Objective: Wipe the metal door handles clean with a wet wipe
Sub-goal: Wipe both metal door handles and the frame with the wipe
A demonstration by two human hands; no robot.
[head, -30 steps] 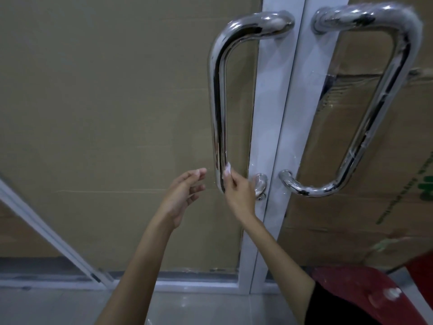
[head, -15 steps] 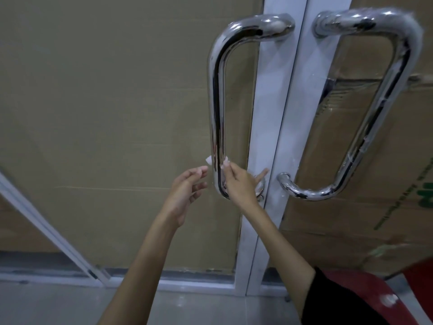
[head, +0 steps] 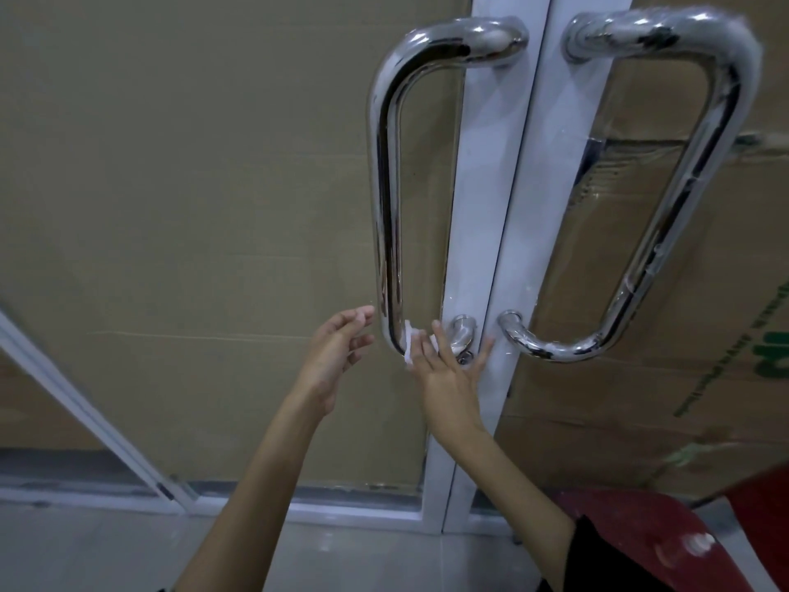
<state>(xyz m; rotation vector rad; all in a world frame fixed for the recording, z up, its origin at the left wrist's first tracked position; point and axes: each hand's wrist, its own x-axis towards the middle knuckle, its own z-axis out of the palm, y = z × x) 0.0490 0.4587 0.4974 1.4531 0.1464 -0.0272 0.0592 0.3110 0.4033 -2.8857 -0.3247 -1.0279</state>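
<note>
Two shiny metal pull handles hang on a white-framed double glass door. The left handle [head: 386, 198] runs down to a bottom bend beside the frame; the right handle [head: 679, 185] curves out on the other door. My right hand [head: 448, 369] presses a small white wet wipe [head: 410, 341] against the bottom bend of the left handle, fingers spread and fairly straight over the bend and its mount. My left hand [head: 337, 356] hovers just left of that handle, fingers relaxed, holding nothing and not touching the metal.
Brown cardboard [head: 640, 378] with green print stands behind the right glass pane. A red stool or seat [head: 649, 544] with white smears sits at the lower right. The white door frame [head: 495, 207] separates the handles; pale floor tiles lie below.
My right hand slid with the wipe from the handle's lower straight part down around its bottom bend, fingers spreading toward the mount. My left hand stayed hovering beside the handle.
</note>
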